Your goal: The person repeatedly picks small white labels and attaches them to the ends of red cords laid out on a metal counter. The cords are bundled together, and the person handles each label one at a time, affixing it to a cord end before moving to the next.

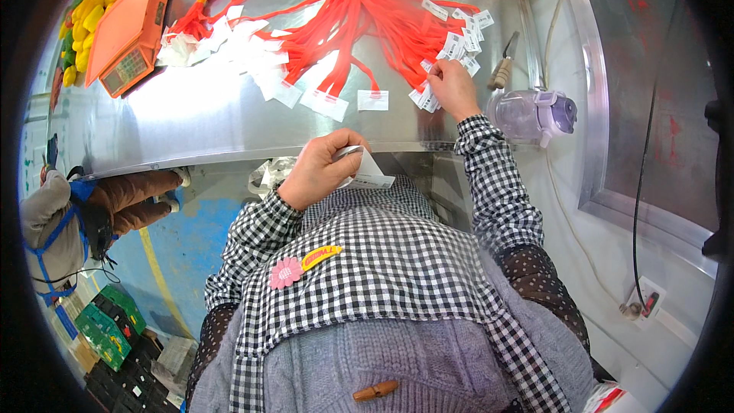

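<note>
On the metal table (229, 132) a bundle of red mesh sleeves (358, 6) fans out from a tie at the top. White printed labels (373, 100) are fixed to many of its lower ends. My right hand (453, 87) bends over the right-hand ends, its fingertips pinched at the labels there; what exactly lies between them is hidden. Closer to my body, over the table's near edge, my left hand (328, 167) holds a curled strip of white labels (370, 175). A second red bundle (200, 11) lies to the left, with white labels heaped beside it.
An orange scale (129, 34) stands at the left, by yellow produce (92, 17). At the right lie a knife with a wooden handle (502, 73) and a clear bottle with a purple lid (530, 116). Another person (74, 223) stands at the left near green crates (103, 330).
</note>
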A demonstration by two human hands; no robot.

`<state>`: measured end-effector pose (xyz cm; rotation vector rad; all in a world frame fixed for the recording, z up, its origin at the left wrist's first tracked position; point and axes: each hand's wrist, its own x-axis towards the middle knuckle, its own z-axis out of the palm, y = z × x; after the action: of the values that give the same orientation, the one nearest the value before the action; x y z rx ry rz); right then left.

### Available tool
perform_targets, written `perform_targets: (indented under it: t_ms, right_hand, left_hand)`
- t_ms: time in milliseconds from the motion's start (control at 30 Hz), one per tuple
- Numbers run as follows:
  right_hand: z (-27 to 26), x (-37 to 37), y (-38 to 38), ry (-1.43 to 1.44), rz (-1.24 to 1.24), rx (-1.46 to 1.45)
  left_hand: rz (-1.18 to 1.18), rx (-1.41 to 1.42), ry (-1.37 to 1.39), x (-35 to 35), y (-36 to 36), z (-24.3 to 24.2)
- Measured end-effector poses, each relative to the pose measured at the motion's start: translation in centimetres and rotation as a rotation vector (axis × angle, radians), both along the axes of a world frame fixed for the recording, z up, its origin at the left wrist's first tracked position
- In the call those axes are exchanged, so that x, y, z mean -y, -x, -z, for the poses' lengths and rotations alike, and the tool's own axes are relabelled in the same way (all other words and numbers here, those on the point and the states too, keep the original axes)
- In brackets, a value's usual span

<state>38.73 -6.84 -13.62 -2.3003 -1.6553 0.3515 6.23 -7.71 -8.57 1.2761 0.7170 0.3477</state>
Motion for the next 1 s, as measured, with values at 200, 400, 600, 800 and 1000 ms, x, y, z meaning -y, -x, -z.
perform_targets:
  t_ms: [200,400,600,800,1000]
  right_hand:
    - [-0.2,-0.3,-1.1,-0.038,0.001,-0.101]
    - [0.5,-1.0,0.6,-0.084,-0.298,-0.034]
    - [-0.1,-2.4,1.0,-0.042,-0.212,0.098]
    - [-4.8,-3.5,0.7,-0.432,-0.307,0.545]
    - [-1.9,-1.1,4.9,0.169,-0.146,-0.658]
  left_hand:
    - [-0.058,0.018,-0.112,0.8,0.7,1.3]
    - [-0.029,0.071,0.002,1.0,0.5,2.6]
    - [-0.022,0.074,0.038,1.2,0.6,1.9]
    - [-0.101,0.037,0.006,1.1,0.5,1.0]
    - [-0.166,0.043,-0.152,0.8,0.6,1.2]
